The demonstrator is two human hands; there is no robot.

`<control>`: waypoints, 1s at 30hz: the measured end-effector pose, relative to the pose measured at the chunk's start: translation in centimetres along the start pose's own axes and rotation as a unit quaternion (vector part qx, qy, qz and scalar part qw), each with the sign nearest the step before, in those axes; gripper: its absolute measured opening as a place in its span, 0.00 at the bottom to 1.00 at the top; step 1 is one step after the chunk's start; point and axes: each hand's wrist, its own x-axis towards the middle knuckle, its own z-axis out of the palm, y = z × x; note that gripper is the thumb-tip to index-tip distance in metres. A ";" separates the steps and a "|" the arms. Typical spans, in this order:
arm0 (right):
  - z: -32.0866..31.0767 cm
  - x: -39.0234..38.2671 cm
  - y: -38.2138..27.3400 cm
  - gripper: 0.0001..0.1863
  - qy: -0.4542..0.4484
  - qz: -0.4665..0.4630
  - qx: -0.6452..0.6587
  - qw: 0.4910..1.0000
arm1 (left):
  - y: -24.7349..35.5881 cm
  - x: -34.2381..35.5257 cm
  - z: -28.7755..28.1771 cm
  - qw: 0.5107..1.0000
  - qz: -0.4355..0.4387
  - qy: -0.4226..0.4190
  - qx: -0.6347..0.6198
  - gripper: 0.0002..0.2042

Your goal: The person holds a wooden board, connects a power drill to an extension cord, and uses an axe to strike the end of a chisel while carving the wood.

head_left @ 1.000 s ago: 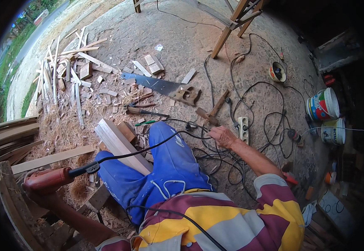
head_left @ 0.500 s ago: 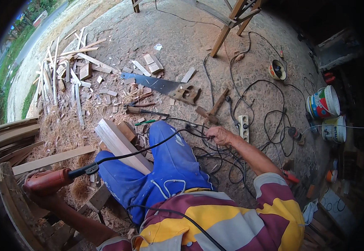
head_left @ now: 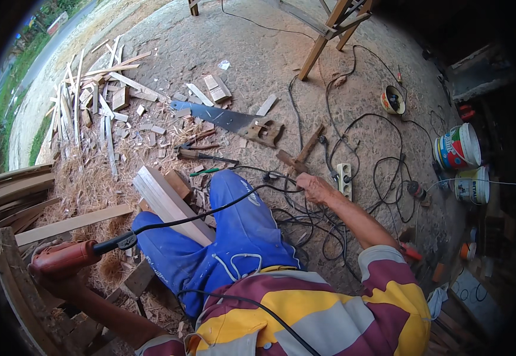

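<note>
Red casing wraps the power tool (head_left: 68,256) at the lower left of the head view, out past the person's left thigh and above some rough timber (head_left: 23,293). The left grip (head_left: 62,286) is closed around its body, the fingers partly hidden beneath and in shadow. From the tool's inner end a black cord (head_left: 151,226) leaves through a thick sleeve, sags across the blue trousers (head_left: 243,204) and reaches the right grip (head_left: 315,188), whose thumb and fingers are pinched together on it. Just beyond those fingers lies a hammer (head_left: 311,145) with a wooden handle; whether hand and hammer touch, I cannot tell. A white socket strip (head_left: 345,176) sits just beside the right grip on its right, with tangled cables (head_left: 320,221) spread around it over the floor (head_left: 252,65). Between the knees rests a pale squared beam (head_left: 169,202), slanting away to the upper left. Past it are a chisel-like tool (head_left: 207,157), pincers (head_left: 201,144) and a handsaw (head_left: 225,117), its blade pointing left. Wood shavings (head_left: 83,184) and a heap of offcuts (head_left: 94,95) cover the ground farther left. Two buckets (head_left: 458,147) stand at the right.
</note>
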 end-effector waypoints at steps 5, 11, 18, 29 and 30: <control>-0.7 -0.1 -1.0 0.22 0.028 0.038 -0.027 0.999 | -0.6 0.9 -3.6 0.994 -0.034 -0.080 -0.072 0.27; -0.3 0.6 0.5 0.15 0.024 0.026 0.033 0.999 | -0.2 0.4 -3.2 1.000 -0.005 -0.004 -0.010 0.27; -0.9 0.4 0.8 0.16 -0.075 -0.053 -0.013 0.996 | 0.5 0.2 -2.2 1.000 0.017 0.004 0.004 0.27; -1.0 0.4 1.6 0.19 -0.087 -0.052 -0.014 0.995 | 1.5 -0.4 -0.7 0.995 -0.061 -0.041 -0.069 0.29; -1.6 0.6 0.5 0.20 -0.089 -0.035 -0.031 0.995 | 1.5 -0.4 -0.9 0.994 -0.063 -0.048 -0.069 0.29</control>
